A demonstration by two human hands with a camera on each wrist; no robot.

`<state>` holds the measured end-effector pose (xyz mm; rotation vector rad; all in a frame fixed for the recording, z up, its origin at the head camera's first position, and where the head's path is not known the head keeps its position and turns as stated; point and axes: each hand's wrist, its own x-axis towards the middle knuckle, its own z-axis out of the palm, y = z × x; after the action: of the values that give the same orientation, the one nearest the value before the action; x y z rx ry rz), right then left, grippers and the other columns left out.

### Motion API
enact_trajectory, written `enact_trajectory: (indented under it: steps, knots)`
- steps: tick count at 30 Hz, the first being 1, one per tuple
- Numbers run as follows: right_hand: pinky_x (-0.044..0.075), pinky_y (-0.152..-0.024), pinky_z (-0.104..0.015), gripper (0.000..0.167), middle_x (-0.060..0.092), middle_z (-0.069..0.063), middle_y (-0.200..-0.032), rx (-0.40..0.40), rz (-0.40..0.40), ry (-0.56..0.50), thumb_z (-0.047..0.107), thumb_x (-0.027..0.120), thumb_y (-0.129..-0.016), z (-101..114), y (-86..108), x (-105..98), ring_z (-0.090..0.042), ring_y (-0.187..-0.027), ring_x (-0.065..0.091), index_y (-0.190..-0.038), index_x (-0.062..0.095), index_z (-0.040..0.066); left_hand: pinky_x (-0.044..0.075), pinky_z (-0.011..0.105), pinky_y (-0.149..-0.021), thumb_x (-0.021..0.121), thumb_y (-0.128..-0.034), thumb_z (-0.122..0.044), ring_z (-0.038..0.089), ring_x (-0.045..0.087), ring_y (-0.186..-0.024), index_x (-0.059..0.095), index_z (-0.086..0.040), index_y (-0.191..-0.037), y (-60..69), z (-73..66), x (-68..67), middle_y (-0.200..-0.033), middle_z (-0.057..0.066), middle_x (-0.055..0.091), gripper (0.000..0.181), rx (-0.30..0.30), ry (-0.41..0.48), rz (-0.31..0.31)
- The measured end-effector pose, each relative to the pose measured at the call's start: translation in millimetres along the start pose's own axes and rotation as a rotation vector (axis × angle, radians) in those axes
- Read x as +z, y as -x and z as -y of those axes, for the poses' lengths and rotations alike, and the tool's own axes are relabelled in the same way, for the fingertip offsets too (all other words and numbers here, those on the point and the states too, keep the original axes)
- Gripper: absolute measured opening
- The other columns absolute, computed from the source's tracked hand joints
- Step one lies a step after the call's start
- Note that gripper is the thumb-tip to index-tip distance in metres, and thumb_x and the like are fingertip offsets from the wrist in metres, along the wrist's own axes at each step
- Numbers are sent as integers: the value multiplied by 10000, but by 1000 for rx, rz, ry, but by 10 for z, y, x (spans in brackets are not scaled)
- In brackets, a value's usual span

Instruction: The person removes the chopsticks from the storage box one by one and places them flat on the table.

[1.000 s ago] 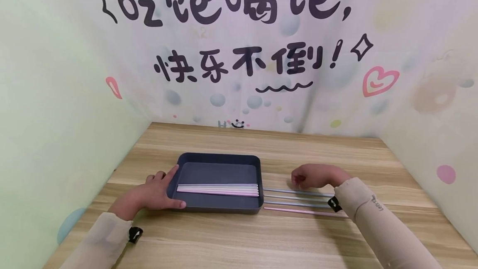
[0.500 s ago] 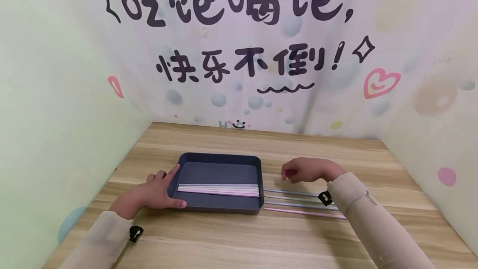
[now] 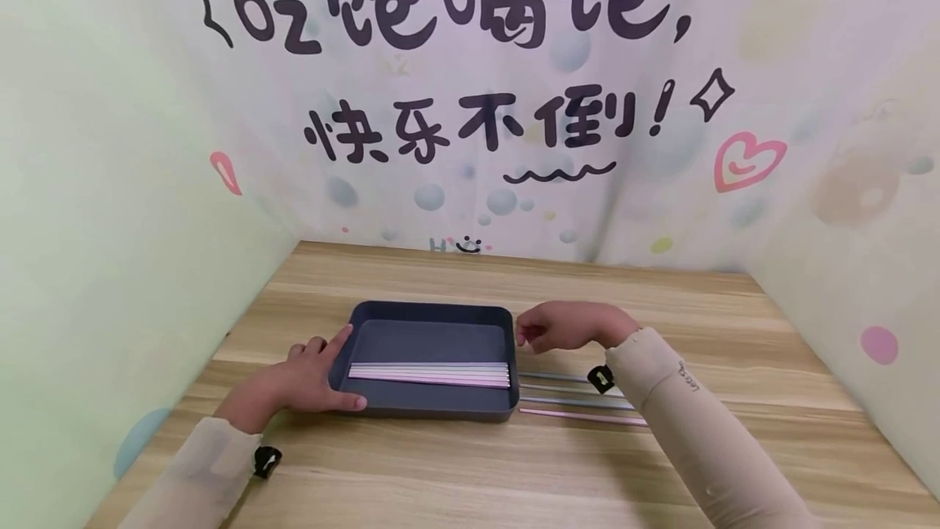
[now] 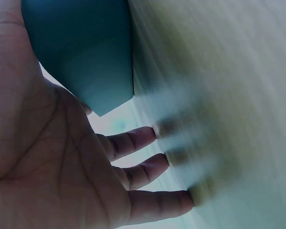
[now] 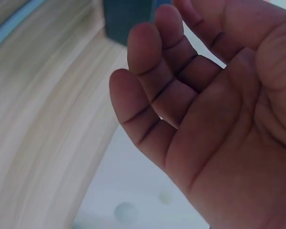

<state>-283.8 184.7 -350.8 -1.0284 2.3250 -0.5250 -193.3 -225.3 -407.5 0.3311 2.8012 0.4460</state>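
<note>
A dark grey-blue rectangular tray (image 3: 433, 340) sits on the table, with several pale chopsticks (image 3: 429, 374) lying side by side in its nearer half. My left hand (image 3: 304, 378) rests against the tray's left end, thumb and index finger spread along its rim. In the left wrist view its other fingers (image 4: 155, 206) extend straight, tips at the table. My right hand (image 3: 561, 325) hovers at the tray's right rim, fingers loosely bent, and nothing shows in it. Several blue, pale and pink chopsticks (image 3: 580, 416) lie right of the tray, partly hidden under the right wrist.
The wood-grain table (image 3: 441, 472) is bounded by a printed cloth backdrop (image 3: 470, 211) behind and pale walls on both sides. A black strap (image 3: 600, 379) sits on the right wrist and another strap (image 3: 267, 461) on the left.
My right hand has moved left and slightly away from me, from above the loose chopsticks to the tray's right rim. The left hand, tray and chopsticks stay put.
</note>
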Motion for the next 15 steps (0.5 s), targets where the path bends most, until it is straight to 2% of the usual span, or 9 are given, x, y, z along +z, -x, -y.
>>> enact_trajectory:
  steps: [6,15]
  knots:
    - [415,-675,-293,67,513,40,-791,-34,-1,26,33,622,-941,171,-198,-37,-113,-725,480,-992,640,72,416,677,-875,737,-715,-719,567,352,-1211,117,-21,-1567,-2,-3,-14,-1353,365,368,1264,3,-7,-8]
    - [431,-690,-290,113,532,35,-811,-57,-32,46,74,638,-956,379,-501,7,-116,-746,494,-1064,651,43,419,672,-881,747,-721,-701,566,346,-1223,117,-27,-1570,17,-20,-28,-1362,365,365,1254,1,9,-1]
